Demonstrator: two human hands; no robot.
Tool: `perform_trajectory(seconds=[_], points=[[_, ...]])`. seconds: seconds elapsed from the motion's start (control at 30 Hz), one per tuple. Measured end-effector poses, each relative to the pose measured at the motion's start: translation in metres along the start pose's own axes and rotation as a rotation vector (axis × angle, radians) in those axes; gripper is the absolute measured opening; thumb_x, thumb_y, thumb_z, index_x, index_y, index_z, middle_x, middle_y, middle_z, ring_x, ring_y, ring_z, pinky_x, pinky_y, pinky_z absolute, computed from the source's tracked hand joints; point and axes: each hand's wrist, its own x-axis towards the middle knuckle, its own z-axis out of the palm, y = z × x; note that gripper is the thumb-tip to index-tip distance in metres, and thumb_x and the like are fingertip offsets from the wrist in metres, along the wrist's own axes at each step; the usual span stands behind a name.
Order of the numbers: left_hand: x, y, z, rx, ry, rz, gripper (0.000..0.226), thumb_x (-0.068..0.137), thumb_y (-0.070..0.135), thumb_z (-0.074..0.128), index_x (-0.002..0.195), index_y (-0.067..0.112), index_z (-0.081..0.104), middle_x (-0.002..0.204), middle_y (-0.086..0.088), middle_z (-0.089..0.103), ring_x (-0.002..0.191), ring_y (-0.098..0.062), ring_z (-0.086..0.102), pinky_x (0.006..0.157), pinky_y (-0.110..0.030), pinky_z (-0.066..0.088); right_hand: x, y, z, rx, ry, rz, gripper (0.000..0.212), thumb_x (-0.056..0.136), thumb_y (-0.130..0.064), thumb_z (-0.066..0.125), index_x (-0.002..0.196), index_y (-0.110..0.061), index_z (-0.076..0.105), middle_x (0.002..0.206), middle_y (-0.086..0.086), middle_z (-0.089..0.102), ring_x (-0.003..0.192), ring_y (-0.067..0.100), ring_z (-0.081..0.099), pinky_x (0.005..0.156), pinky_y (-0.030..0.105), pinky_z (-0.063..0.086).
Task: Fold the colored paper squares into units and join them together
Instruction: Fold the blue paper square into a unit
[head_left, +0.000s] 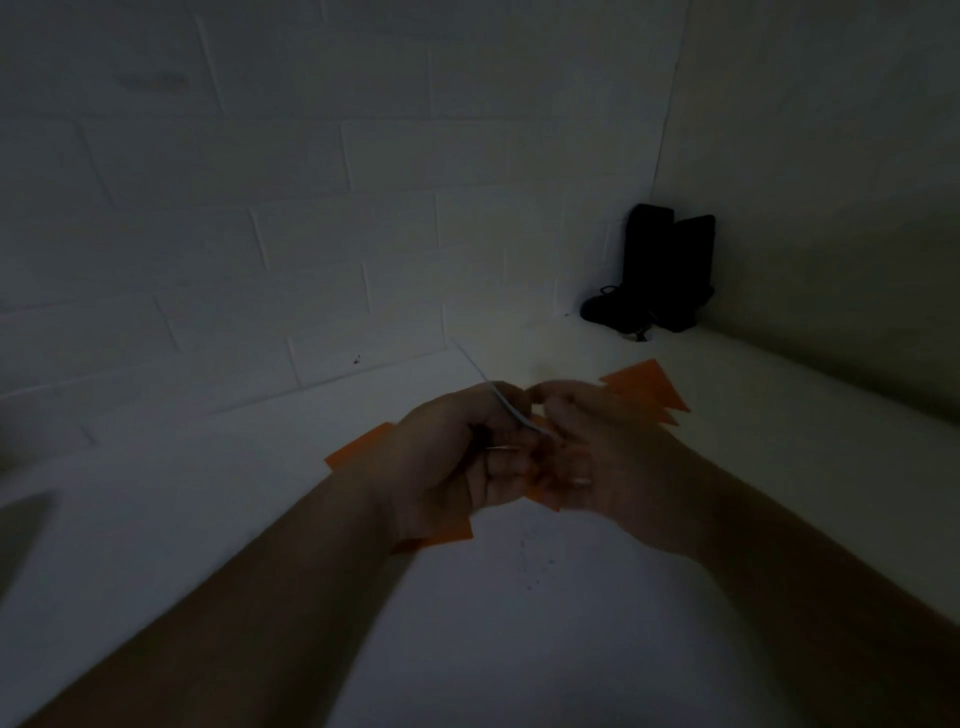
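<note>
The scene is dim. My left hand (447, 457) and my right hand (587, 441) meet in the middle above a white table (519, 623). Together they hold an orange folded paper unit (543, 493), whose tip shows below my fingers. A thin pale paper edge (498, 400) sticks up and back from between my thumbs. Orange paper squares (649, 387) lie stacked on the table behind my right hand. More orange paper (358, 449) lies under my left wrist, with a corner (452, 535) showing below it.
A white brick wall (260, 234) rises right behind the table. A second wall (831, 182) closes the right side. Black objects (660, 270) stand in the far right corner on the table. A dark shape (21, 530) lies at the left edge.
</note>
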Motion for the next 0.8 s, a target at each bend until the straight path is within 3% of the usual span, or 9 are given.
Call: perform_trajectory(seconds=[0.1, 0.2, 0.3, 0.4, 0.47, 0.57, 0.67, 0.73, 0.8], points=[[-0.004, -0.005, -0.002, 0.087, -0.038, 0.062, 0.02, 0.082, 0.022, 0.069, 0.065, 0.016, 0.077, 0.074, -0.007, 0.072, 0.058, -0.017, 0.066, 0.052, -0.025, 0.056, -0.003, 0.004, 0.005, 0.064, -0.118, 0.012, 0.051, 0.08, -0.036, 0.075, 0.128, -0.029, 0.059, 0.115, 0.01, 0.072, 0.103, 0.029, 0.071, 0.088, 0.051, 0.058], [-0.003, -0.007, -0.002, -0.004, -0.024, 0.108, 0.029, 0.068, 0.032, 0.091, 0.086, 0.01, 0.081, 0.084, -0.009, 0.078, 0.07, -0.019, 0.076, 0.058, -0.028, 0.06, -0.002, 0.002, 0.002, 0.157, -0.073, 0.011, 0.043, 0.082, -0.023, 0.073, 0.124, -0.024, 0.064, 0.118, 0.01, 0.072, 0.11, 0.032, 0.07, 0.095, 0.056, 0.054], [0.004, -0.004, -0.002, -0.066, 0.045, 0.056, 0.026, 0.101, 0.009, 0.051, 0.118, 0.0, 0.068, 0.094, -0.013, 0.078, 0.077, -0.021, 0.076, 0.067, -0.032, 0.065, 0.004, 0.001, -0.003, 0.209, 0.109, -0.009, 0.02, 0.092, -0.017, 0.066, 0.112, -0.015, 0.068, 0.117, 0.016, 0.071, 0.107, 0.033, 0.069, 0.092, 0.048, 0.053], [0.009, -0.001, -0.005, -0.198, 0.003, 0.037, 0.051, 0.091, -0.02, 0.033, 0.127, -0.002, 0.064, 0.125, -0.023, 0.071, 0.115, -0.036, 0.07, 0.092, -0.044, 0.06, 0.007, -0.001, -0.009, 0.307, 0.232, -0.037, 0.006, 0.095, -0.015, 0.065, 0.098, -0.01, 0.063, 0.113, 0.018, 0.071, 0.105, 0.035, 0.07, 0.085, 0.046, 0.059], [0.008, -0.001, -0.006, -0.198, -0.042, 0.077, 0.067, 0.086, -0.028, 0.021, 0.13, 0.0, 0.064, 0.13, -0.023, 0.068, 0.118, -0.039, 0.068, 0.094, -0.044, 0.059, 0.008, -0.001, -0.011, 0.341, 0.283, -0.062, 0.009, 0.095, -0.013, 0.065, 0.091, -0.013, 0.057, 0.103, 0.013, 0.069, 0.1, 0.034, 0.07, 0.069, 0.037, 0.059], [0.007, -0.001, -0.005, -0.073, -0.019, 0.162, 0.053, 0.096, -0.019, 0.039, 0.138, 0.007, 0.059, 0.131, -0.019, 0.069, 0.118, -0.038, 0.068, 0.101, -0.048, 0.056, 0.007, -0.001, -0.006, 0.174, 0.378, -0.165, 0.018, 0.092, -0.007, 0.069, 0.094, -0.014, 0.053, 0.084, 0.005, 0.068, 0.091, 0.032, 0.07, 0.069, 0.043, 0.058], [0.011, -0.002, -0.009, 0.106, 0.215, 0.271, 0.034, 0.1, -0.004, 0.056, 0.131, 0.006, 0.063, 0.118, -0.016, 0.075, 0.104, -0.032, 0.075, 0.091, -0.045, 0.062, 0.004, -0.004, -0.003, -0.078, 0.364, -0.316, 0.025, 0.091, -0.006, 0.069, 0.102, -0.024, 0.055, 0.071, 0.005, 0.068, 0.079, 0.034, 0.072, 0.069, 0.052, 0.06], [0.011, 0.0, -0.013, 0.151, 0.307, 0.316, 0.03, 0.098, -0.002, 0.06, 0.126, 0.007, 0.065, 0.111, -0.015, 0.077, 0.097, -0.032, 0.077, 0.083, -0.044, 0.064, 0.0, -0.004, -0.008, -0.36, 0.268, -0.446, 0.026, 0.092, -0.01, 0.069, 0.099, -0.035, 0.062, 0.083, 0.0, 0.07, 0.074, 0.022, 0.071, 0.063, 0.045, 0.062], [0.011, 0.002, -0.018, 0.174, 0.345, 0.34, 0.029, 0.097, 0.0, 0.063, 0.125, 0.009, 0.066, 0.106, -0.014, 0.078, 0.096, -0.034, 0.077, 0.082, -0.047, 0.064, -0.001, 0.001, -0.015, -0.661, 0.128, -0.504, 0.042, 0.089, -0.008, 0.07, 0.109, -0.044, 0.063, 0.09, -0.01, 0.069, 0.075, 0.013, 0.069, 0.055, 0.025, 0.055]])
